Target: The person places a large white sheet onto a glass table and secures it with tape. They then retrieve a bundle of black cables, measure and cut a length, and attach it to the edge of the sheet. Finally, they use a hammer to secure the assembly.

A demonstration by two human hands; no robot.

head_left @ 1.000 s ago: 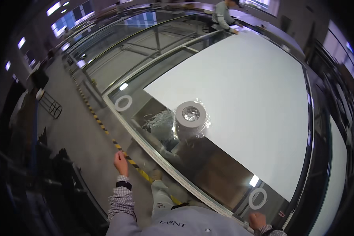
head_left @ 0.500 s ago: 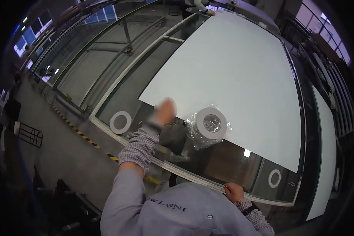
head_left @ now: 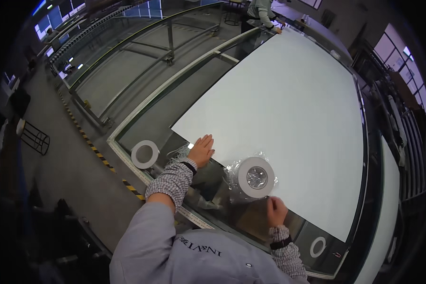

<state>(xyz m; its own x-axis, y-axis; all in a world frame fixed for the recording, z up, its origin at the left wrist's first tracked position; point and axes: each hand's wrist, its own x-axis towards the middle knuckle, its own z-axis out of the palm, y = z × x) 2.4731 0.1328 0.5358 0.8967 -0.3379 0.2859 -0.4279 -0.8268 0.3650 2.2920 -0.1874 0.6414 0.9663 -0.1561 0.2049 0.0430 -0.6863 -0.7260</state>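
Observation:
A large white sheet [head_left: 288,99] lies over a framed glass pane [head_left: 161,106], its near edge running slantwise in front of me. My left hand [head_left: 202,150] rests flat on that edge near the sheet's left corner, fingers stretched out. A wide roll of white tape [head_left: 243,180] sits on crumpled clear plastic wrap across the same edge. Just below the roll, my right hand [head_left: 277,211] is closed, its fingertips pinched at the sheet's near edge; what they hold, if anything, is too small to make out.
One white tape ring [head_left: 136,155] lies on the glass at the left, a smaller one [head_left: 314,250] at the near right. A co-worker [head_left: 262,14] leans over the far end. Metal racks [head_left: 170,42] stand left; a second white panel [head_left: 387,189] is at the right.
My left hand, blurred before, has come down flat on the sheet's edge. My right hand has left the frame's near rim and moved up to the tape roll. The view has shifted.

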